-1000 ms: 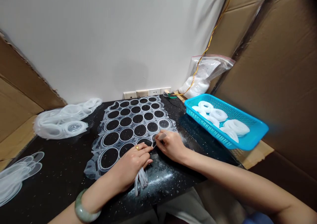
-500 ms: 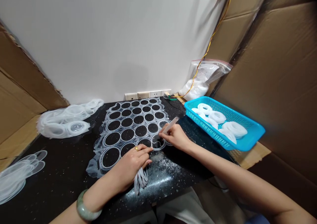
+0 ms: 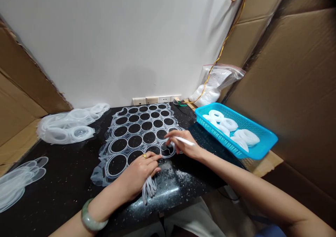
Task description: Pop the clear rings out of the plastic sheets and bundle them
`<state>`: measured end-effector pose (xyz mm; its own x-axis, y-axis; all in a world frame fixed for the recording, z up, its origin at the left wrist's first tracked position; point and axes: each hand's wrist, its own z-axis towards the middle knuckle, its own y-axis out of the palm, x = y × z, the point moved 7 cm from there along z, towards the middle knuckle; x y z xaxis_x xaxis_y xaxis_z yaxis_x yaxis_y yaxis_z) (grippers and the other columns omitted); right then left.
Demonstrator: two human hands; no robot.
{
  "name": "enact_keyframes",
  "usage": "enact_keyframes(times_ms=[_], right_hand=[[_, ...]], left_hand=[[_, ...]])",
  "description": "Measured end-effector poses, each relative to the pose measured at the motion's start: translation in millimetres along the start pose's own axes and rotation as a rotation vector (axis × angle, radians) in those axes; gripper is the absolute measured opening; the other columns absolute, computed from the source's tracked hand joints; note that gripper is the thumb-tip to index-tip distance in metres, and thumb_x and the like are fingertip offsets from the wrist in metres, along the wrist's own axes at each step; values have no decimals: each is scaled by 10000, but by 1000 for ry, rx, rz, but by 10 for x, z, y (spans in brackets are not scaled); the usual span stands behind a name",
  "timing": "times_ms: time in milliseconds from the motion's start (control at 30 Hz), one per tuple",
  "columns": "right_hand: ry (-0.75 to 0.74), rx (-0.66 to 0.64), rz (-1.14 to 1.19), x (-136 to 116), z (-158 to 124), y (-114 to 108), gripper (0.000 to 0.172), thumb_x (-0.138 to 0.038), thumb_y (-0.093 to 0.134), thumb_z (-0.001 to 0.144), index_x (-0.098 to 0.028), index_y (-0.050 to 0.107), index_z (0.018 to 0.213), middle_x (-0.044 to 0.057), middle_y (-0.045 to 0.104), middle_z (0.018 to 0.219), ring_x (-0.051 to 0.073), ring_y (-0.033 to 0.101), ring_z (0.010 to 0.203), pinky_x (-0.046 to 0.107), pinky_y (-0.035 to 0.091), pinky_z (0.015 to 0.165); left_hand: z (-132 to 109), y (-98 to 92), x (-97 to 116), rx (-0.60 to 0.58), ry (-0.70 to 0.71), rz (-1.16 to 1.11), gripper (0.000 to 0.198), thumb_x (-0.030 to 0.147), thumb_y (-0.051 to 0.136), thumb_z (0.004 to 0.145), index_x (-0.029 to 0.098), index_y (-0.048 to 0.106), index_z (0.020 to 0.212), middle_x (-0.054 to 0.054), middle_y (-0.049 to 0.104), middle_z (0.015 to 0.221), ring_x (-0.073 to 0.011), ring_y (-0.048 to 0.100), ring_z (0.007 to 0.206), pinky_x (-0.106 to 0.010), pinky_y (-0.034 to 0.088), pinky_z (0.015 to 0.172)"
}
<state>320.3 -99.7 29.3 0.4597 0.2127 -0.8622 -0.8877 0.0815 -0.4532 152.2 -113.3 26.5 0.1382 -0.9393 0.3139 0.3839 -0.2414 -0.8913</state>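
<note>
A translucent sheet [image 3: 139, 135] with rows of round holes lies on the black table. My left hand [image 3: 147, 169] rests on its near edge, fingers closed over a bundle of thin white rings [image 3: 149, 189] that hangs below the palm. My right hand [image 3: 183, 144] is over the sheet's near right corner, holding a white pen-like stick [image 3: 185, 141] that now lies almost flat across the fingers. Beneath the right fingertips, a thin curled white strand [image 3: 168, 149] shows inside one hole.
A blue basket [image 3: 265, 139] at the right holds several white ring bundles [image 3: 246, 137]. Translucent scrap sheets [image 3: 70, 123] and flat oval pieces [image 3: 21, 182] lie at the left. A plastic bag [image 3: 210, 90], a yellow cable [image 3: 222, 51] and wall sockets [image 3: 165, 99] are at the back.
The stick in my right hand has tipped from upright-slanting to nearly flat, and the fingers have lifted and spread a little. My left hand has hardly moved.
</note>
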Motion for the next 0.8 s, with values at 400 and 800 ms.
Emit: enact_keyframes(times_ms=[400, 800], right_hand=[[-232, -217, -890, -201, 174, 444, 95, -175, 581, 758, -172, 642, 831, 64, 657, 850, 178, 581, 733, 254, 310, 577], [126, 108, -524, 131, -123, -506, 88, -114, 612, 650, -178, 566, 687, -19, 590, 633, 108, 497, 564, 203, 297, 529]], left_hand=[[24, -20, 40, -4, 3, 3, 299, 199, 397, 982, 132, 658, 853, -133, 685, 1073, -243, 572, 1045, -433, 513, 913], [-10, -10, -23, 8, -26, -74, 262, 227, 418, 982, 160, 669, 1007, -109, 662, 1178, -233, 550, 1089, -402, 493, 922]])
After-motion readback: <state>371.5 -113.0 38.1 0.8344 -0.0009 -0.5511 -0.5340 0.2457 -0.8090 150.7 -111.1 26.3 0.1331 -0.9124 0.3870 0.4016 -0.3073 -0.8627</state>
